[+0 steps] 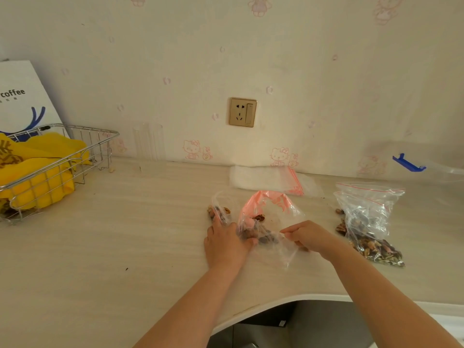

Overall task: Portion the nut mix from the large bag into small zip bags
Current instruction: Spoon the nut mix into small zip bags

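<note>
Both hands at work: left hand pressing on small zip bag at counter centre, fingers curled at its nut-filled side; right hand pinching its clear edge. Risk: nuts spilling from a gaping mouth, like strays beside large bag to the right. Hard to tell whether the seal is closed; another filled bag half hidden behind left fingers.

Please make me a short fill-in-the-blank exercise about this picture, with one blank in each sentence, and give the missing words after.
1. The wire basket holds something of ____ colour.
2. The right hand pinches the clear plastic of a small zip ____.
3. The stack of empty zip bags lies just below the wall ____.
4. The blue clip lies at the far ____ of the counter.

Missing words: yellow; bag; socket; right
</note>
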